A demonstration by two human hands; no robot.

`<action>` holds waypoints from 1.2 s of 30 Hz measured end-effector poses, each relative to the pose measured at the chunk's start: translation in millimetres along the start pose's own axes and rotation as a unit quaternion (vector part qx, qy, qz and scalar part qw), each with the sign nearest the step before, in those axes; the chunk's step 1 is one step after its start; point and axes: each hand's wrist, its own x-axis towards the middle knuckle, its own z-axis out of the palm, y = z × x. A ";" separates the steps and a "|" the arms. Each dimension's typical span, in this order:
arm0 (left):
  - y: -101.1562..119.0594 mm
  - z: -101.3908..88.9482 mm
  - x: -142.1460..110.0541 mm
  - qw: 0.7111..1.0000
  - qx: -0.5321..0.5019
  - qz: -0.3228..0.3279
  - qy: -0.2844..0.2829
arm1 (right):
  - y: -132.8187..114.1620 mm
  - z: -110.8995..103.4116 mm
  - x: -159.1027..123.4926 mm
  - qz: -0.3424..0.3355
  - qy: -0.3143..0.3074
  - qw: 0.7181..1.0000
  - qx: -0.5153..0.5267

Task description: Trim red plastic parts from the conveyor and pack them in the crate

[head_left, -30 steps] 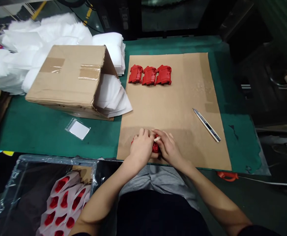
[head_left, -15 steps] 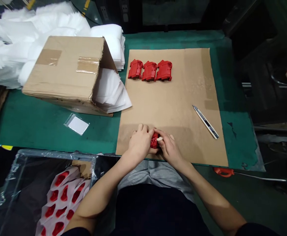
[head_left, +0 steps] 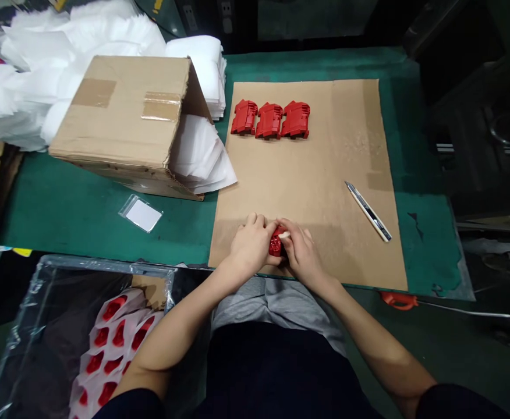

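At the front edge of the brown cardboard sheet (head_left: 325,169), a small red plastic part (head_left: 275,245) is held between my two hands. My left hand (head_left: 252,243) is closed around its left side, fingers bent over it. From the right, my right hand (head_left: 302,251) closes on the same part with thumb and fingers. Something whitish covers or sits at the right thumb tip; I cannot tell which. Much of the part is hidden by the fingers. Farther back, three red plastic housings (head_left: 269,120) lie in a row on the cardboard.
A utility knife (head_left: 368,211) lies on the right of the cardboard. On the left stand an open carton (head_left: 124,110) with white sheets (head_left: 202,157) sticking out, and a clear bag (head_left: 141,213) holding a white card. Below left, a plastic-lined bin (head_left: 102,265) contains several wrapped red parts.
The whole view has shifted slightly, with the table a little higher and farther right. Both hands stay on the red part, with only slight finger movement.
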 end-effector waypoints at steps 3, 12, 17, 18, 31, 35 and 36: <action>-0.5 0.4 0.0 1.000 -0.002 0.003 -0.004 | -1.2 -0.7 -2.4 0.005 -0.005 1.000 -0.019; -0.7 5.8 -3.1 0.999 -0.030 0.006 0.033 | -3.3 -5.9 20.9 0.025 -0.050 0.997 -0.052; -6.3 -1.5 -12.5 0.995 -0.056 0.009 0.081 | 20.8 -29.4 27.7 0.104 0.013 0.991 -0.084; -7.0 -3.7 -13.6 0.993 -0.066 0.004 0.094 | 23.8 -35.7 26.6 0.116 0.032 0.988 -0.098; 141.6 44.4 -46.5 0.909 -0.401 0.104 0.040 | -13.2 -86.2 -130.5 0.316 0.338 0.855 0.234; 169.1 88.6 -14.7 0.894 -0.385 0.117 -0.200 | 7.1 -143.0 -191.7 0.404 0.501 0.726 0.242; 176.3 99.0 -0.7 0.896 -0.366 0.120 -0.223 | 11.7 -155.7 -202.8 0.404 0.542 0.698 0.236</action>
